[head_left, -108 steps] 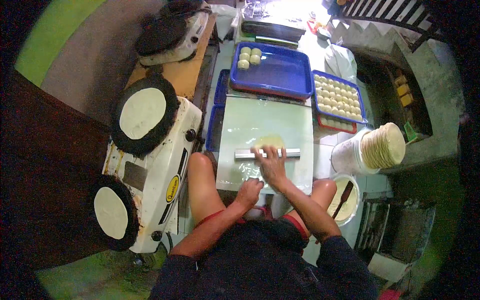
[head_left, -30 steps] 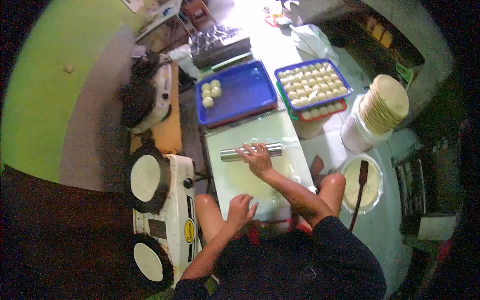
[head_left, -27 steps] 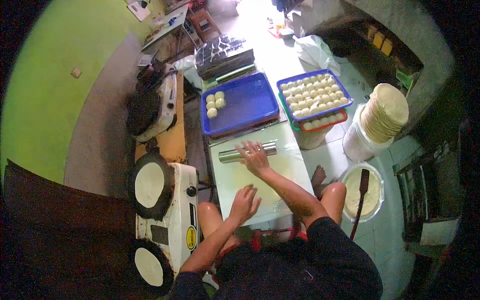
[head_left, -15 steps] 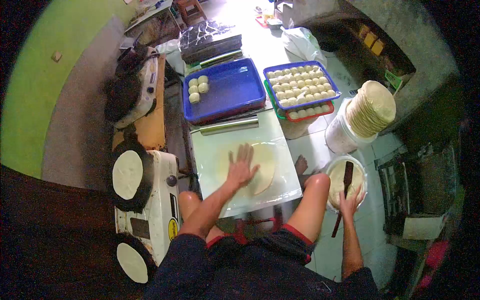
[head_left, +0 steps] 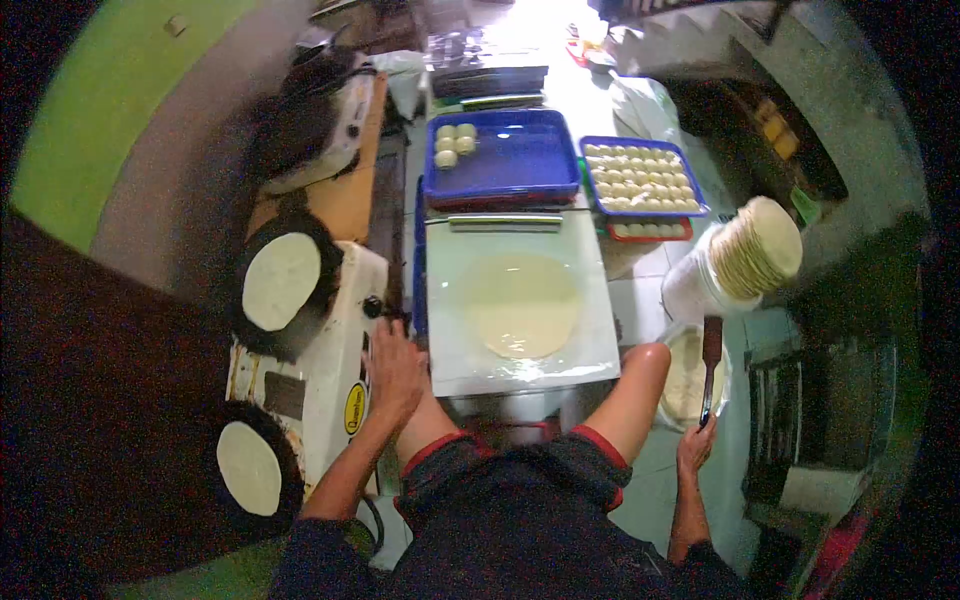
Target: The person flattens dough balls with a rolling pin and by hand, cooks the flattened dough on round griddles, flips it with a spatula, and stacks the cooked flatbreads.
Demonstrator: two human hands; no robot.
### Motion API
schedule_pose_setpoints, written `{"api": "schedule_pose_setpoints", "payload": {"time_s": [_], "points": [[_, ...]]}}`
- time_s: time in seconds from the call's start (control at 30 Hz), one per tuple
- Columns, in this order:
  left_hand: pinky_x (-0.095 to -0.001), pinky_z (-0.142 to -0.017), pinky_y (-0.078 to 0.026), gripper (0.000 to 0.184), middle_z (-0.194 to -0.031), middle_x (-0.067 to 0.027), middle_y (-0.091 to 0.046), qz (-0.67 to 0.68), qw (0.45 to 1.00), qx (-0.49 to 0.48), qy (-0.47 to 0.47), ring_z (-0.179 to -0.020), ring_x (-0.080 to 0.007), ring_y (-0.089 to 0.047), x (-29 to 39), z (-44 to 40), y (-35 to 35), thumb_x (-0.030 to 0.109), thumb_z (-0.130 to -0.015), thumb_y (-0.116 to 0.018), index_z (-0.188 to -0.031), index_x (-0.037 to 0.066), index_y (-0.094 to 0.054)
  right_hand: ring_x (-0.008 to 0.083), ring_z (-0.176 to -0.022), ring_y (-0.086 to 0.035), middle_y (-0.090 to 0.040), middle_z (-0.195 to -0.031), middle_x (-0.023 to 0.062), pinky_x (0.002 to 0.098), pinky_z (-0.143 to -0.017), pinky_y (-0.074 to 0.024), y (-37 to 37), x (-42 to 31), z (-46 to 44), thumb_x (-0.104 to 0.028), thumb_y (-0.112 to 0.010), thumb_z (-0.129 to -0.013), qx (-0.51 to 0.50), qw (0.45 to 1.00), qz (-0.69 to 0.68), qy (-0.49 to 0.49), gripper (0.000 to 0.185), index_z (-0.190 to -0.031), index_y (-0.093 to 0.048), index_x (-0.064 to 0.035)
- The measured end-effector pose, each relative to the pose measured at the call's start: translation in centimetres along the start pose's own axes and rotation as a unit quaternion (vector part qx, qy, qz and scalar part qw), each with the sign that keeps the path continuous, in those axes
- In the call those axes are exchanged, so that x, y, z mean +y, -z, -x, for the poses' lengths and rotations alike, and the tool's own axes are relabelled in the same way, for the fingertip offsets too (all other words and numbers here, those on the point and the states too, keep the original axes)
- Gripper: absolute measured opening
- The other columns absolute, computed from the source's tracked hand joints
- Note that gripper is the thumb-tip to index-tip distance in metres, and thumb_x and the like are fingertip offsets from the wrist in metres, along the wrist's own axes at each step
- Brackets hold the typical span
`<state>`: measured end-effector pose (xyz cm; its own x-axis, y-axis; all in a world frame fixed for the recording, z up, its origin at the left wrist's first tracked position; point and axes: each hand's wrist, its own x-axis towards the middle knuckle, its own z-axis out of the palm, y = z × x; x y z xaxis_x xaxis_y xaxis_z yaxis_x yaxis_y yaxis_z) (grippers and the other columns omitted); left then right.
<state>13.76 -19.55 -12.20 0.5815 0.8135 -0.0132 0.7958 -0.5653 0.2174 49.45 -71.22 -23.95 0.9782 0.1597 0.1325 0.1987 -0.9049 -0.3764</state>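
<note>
Right hand [head_left: 695, 448] grips the spatula [head_left: 712, 345] by its handle end, best held level; left hand [head_left: 397, 368], fingers extended, hovers beside the stove [head_left: 325, 372].

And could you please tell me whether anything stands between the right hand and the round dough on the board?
Yes: in this view the bent right knee stands between the right hand, which grips the dark spatula, and the round dough on the board.

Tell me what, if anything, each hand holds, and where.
The right hand grips the dark spatula by its handle; the left hand appears to hold nothing.
</note>
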Motion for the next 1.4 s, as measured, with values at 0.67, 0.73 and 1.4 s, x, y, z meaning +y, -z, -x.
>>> {"api": "schedule_pose_setpoints", "payload": {"time_s": [0.67, 0.73, 1.4], "points": [[-0.0494, -0.106, -0.042, 0.045, -0.127, -0.0212, -0.061, 0.278, 0.930, 0.110, 0.214, -0.123, -0.0359, -0.056, -9.4, 25.9, -2.7, 0.032, -0.091, -0.064, -0.124, 0.001, -0.061, 0.0437, -0.092, -0.066, -0.065, -0.104, 0.0227, 0.0518, -0.074, -0.0537, 11.0, -57.9, 24.6, -0.006, -0.057, -0.088, -0.394, 0.476, -0.020, 0.786, 0.032, -0.120, -0.060, -0.0065], [-0.0484, -0.104, -0.044, 0.046, -0.129, -0.0219, -0.060, 0.332, 0.908, 0.107, 0.232, -0.121, -0.0375, -0.057, -8.9, 26.9, -2.2, 0.030, -0.090, -0.065, -0.124, 0.000, -0.061, 0.0437, -0.092, -0.066, -0.064, -0.106, 0.0233, 0.0516, -0.076, -0.0533, 7.8, -58.0, 26.9, -0.008, -0.057, -0.090, -0.364, 0.492, -0.050, 0.789, 0.030, -0.119, -0.061, -0.0070], [-0.0376, -0.091, -0.052, 0.031, -0.107, -0.0149, -0.071, 0.414, 0.904, 0.021, 0.106, -0.098, -0.0243, -0.068, -14.0, 25.4, 17.7, 0.028, -0.096, -0.062, -0.115, 0.005, -0.068, 0.0414, -0.091, -0.066, -0.067, -0.097, 0.0188, 0.0483, -0.078, -0.0539, 3.0, -59.7, 29.6, -0.012, -0.067, -0.086, -0.463, 0.377, -0.156, 0.787, 0.026, -0.112, -0.066, -0.0079]]}}
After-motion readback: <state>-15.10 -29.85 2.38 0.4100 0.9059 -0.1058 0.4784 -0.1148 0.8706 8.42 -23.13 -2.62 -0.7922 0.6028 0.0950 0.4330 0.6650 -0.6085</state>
